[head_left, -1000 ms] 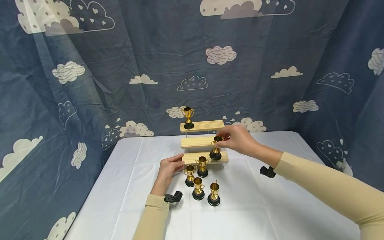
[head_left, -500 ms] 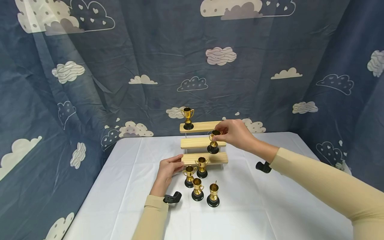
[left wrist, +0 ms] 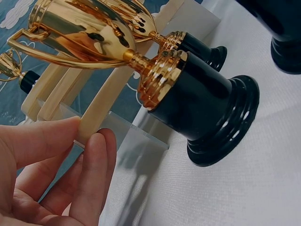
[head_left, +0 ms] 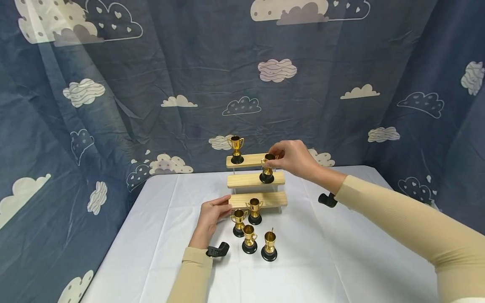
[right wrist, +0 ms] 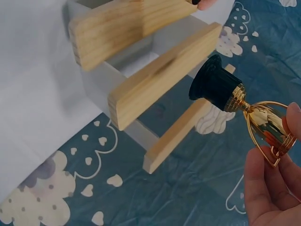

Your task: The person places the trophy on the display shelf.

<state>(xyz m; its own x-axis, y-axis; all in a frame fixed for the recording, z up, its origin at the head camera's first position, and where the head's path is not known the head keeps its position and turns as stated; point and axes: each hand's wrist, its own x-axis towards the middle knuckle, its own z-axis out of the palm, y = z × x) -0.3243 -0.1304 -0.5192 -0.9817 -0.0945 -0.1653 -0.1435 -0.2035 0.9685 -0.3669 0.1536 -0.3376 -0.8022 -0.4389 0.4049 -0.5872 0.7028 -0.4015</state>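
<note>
My right hand (head_left: pixel 297 159) pinches a small gold trophy cup (right wrist: pixel 269 123) with a black base by its cup and handle. In the right wrist view the base hangs in the air beside the wooden steps. My left hand (head_left: pixel 210 215) pinches the left end of the lowest step of a three-tier wooden display stand (head_left: pixel 248 199), thumb on one face and fingers on the other. A second trophy (head_left: pixel 236 149) stands upright at the left end of the top step. Close by the left hand, a trophy (left wrist: pixel 174 84) fills much of the left wrist view.
Several matching trophies stand on the white tablecloth (head_left: pixel 303 269) in front of the stand, among them a front right one (head_left: pixel 269 246) and one against the lowest step (head_left: pixel 255 211). A dark cloud-print curtain (head_left: pixel 212 54) hangs behind and at both sides.
My right hand has raised its trophy from in front of the lowest step to the height of the upper steps, moving slightly left. The left hand keeps its grip on the stand.
</note>
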